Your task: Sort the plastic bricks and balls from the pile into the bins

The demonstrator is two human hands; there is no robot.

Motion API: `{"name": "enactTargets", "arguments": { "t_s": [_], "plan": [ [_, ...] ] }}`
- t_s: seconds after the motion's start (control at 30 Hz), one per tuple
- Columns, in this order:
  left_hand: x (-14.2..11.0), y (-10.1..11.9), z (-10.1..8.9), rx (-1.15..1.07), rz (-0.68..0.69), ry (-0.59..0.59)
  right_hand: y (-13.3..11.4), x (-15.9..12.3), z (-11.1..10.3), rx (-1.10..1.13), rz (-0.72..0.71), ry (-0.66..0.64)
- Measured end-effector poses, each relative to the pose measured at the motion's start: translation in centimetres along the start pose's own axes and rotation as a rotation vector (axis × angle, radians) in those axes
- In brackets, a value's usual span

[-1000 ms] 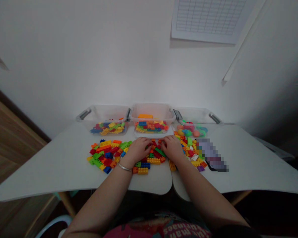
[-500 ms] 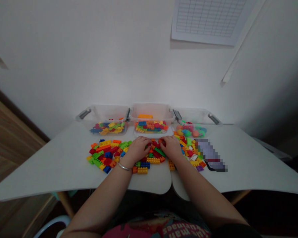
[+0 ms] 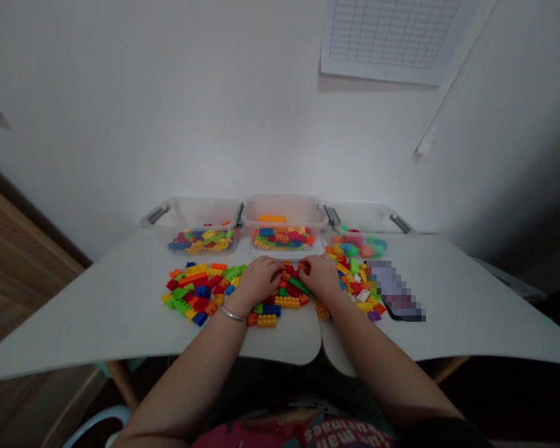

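A spread of toy building bricks (image 3: 288,302) in several colours lies across the middle of the table (image 3: 121,323). My left hand (image 3: 261,280), with a silver bangle at the wrist, rests palm down on the bricks left of centre. Its fingers are loosely bent, with thumb and forefinger apart. My right hand (image 3: 322,277) lies opposite, curved over the bricks near an orange-red brick (image 3: 304,267). A gap shows between its thumb and fingers; no brick is plainly gripped. Between the hands is a long green brick (image 3: 299,285). The bricks under both palms are hidden.
Along the wall stand three clear bins: a left bin (image 3: 191,218) of mixed pieces, a middle bin (image 3: 284,205) of bricks, and a right bin (image 3: 368,214) of rounded coloured pieces. A pixelated phone-like object (image 3: 396,292) lies right of the bricks. A gridded sheet (image 3: 387,37) hangs above.
Both hands stay almost still on the bricks; my right fingers shift very slightly. The whole view drifts a little. No brick visibly changes place.
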State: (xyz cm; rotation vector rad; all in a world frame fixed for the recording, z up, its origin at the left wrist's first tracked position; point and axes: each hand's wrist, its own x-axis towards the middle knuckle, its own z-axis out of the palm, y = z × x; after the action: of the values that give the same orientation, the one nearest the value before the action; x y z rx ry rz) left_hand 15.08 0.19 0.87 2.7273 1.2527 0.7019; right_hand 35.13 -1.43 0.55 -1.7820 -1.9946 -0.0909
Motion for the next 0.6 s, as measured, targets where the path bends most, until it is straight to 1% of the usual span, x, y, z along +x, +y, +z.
{"name": "enactTargets", "arguments": {
  "t_s": [0.1, 0.27, 0.37, 0.5, 0.6],
  "plan": [
    [0.01, 0.08, -0.12, -0.002, 0.000, 0.002, 0.04, 0.01, -0.01, 0.018, 0.007, -0.003],
    [0.01, 0.29, -0.36, 0.008, -0.004, 0.003, 0.35, -0.05, 0.28, 0.115, 0.008, 0.043],
    [-0.03, 0.38, -0.47, 0.003, -0.009, -0.004, 0.50, -0.09, 0.34, 0.214, -0.029, 0.126],
    [-0.05, 0.51, -0.65, -0.009, -0.013, -0.008, 0.52, -0.24, 0.05, 0.330, -0.146, 0.256],
    [-0.02, 0.50, -0.61, -0.012, -0.015, -0.001, 0.57, -0.37, -0.43, 0.384, -0.181, 0.343]
  ]
}}
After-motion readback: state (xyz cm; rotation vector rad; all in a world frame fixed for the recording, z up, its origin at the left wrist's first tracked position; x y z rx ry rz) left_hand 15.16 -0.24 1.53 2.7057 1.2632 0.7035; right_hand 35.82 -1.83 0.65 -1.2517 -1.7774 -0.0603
